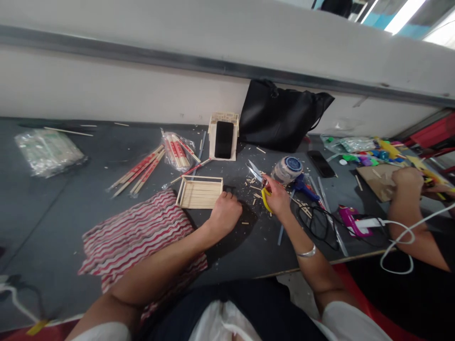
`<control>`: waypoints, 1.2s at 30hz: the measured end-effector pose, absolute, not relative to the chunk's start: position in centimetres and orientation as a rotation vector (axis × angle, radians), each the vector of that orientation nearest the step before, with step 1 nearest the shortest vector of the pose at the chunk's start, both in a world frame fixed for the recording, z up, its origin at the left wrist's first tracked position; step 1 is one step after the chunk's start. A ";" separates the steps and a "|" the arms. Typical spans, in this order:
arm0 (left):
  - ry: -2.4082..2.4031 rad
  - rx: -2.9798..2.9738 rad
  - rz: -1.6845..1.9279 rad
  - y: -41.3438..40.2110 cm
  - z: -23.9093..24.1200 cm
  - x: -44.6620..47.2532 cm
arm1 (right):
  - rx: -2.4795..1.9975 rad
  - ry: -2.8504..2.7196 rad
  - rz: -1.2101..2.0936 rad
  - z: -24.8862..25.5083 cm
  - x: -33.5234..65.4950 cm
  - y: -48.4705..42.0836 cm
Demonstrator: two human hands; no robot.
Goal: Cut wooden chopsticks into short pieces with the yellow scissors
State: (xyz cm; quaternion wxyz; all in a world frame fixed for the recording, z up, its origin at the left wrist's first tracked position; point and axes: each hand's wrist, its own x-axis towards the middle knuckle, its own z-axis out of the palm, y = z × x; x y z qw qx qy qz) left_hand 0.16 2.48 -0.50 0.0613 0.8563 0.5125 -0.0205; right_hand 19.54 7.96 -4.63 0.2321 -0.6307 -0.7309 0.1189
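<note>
My right hand (277, 196) grips yellow-handled scissors (259, 182), blades parted and pointing up-left above scattered wood bits (253, 190). My left hand (224, 211) rests curled on the dark table, its fingers closed at the right edge of a flat wooden stick tray (199, 192). What the left fingers pinch, if anything, is hidden.
Red striped cloth (138, 234) lies left of my arm. Chopstick bundles (177, 150), a phone in a stick stand (223, 139), a black bag (280, 116), a tape roll (287, 169), a pink glue gun (350, 219) and cables sit around. Another person's arm (405, 199) works at right.
</note>
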 end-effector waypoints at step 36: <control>1.349 2.098 0.955 3.1 -1.4 -1.0 | -1.879 -2.255 0.336 -2.7 19.9 7.8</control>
